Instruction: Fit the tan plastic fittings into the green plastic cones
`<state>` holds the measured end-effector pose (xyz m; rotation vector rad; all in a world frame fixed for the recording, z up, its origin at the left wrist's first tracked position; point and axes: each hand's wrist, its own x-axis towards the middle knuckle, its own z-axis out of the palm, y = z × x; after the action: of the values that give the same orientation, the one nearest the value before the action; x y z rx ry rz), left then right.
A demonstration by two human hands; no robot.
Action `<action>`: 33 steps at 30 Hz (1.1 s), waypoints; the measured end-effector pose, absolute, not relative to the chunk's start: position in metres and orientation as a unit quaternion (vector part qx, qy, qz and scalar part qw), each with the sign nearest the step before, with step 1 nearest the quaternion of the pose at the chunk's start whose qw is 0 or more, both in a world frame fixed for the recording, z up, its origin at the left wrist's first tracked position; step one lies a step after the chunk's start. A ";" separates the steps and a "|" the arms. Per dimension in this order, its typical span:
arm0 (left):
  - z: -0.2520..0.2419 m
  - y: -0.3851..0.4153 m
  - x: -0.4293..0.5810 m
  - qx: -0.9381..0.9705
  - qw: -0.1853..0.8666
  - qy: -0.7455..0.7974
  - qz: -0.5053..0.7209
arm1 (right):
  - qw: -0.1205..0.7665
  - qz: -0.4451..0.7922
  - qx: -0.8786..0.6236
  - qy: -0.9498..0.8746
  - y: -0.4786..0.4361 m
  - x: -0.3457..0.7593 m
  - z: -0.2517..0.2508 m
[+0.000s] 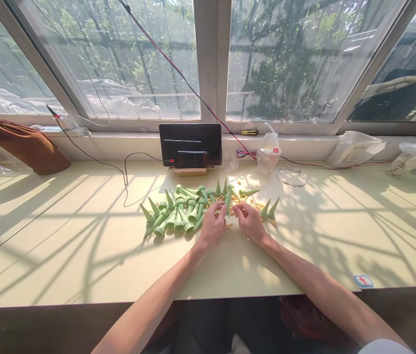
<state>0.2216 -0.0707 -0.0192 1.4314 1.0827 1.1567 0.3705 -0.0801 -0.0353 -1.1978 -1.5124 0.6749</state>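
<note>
Hands meet at the middle of the table (pixel 64 236), close together, just in front of the work. The cone pile (pixel 178 211) (green plastic spikes, lots of them, lying every which way) sits just left of and behind the left hand (pixel 212 225), w/ the nearest ones touching or almost touching its knuckles. The yellow bits (pixel 247 201) are scattered right behind both hands, and a couple lie betw. them at the table edge of the heap. Two more green cones (pixel 269 209) lie just right of the right hand (pixel 251 222).

Left hand: fingers curled in narrow, tips pinched on a single cone (pixel 227 202) that pokes up betw. the two hands, point away from the person. Right hand: palm down, fingers bent tight over the yellow bits and touching them. Can't tell whether it has actually got one, as the fingertips are hidden.

Farther back, well apart from the hands: a dark screen (pixel 190 140) w/ a phone (pixel 189 159) propped in front on a wooden stand (pixel 190 171). A knotted plastic bag (pixel 268 152) and a loose cable coil (pixel 291 176) lie to the right of that. A brown pouch (pixel 23 145) sits far left by the window sill.
</note>
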 end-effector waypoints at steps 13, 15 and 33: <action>-0.025 -0.072 0.221 0.607 0.490 0.411 0.472 | 0.523 0.211 -0.532 -0.631 -0.082 0.371 -0.031; -0.025 -0.072 0.220 0.612 0.488 0.407 0.471 | 0.519 0.204 -0.532 -0.637 -0.083 0.371 -0.030; -0.020 -0.069 0.220 0.592 0.475 0.433 0.487 | 0.530 0.269 -0.512 -0.621 -0.084 0.369 -0.029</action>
<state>0.2197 -0.0686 -0.0203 1.4477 1.0586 1.1908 0.3690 -0.0836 -0.0294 -1.2222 -1.4823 0.6412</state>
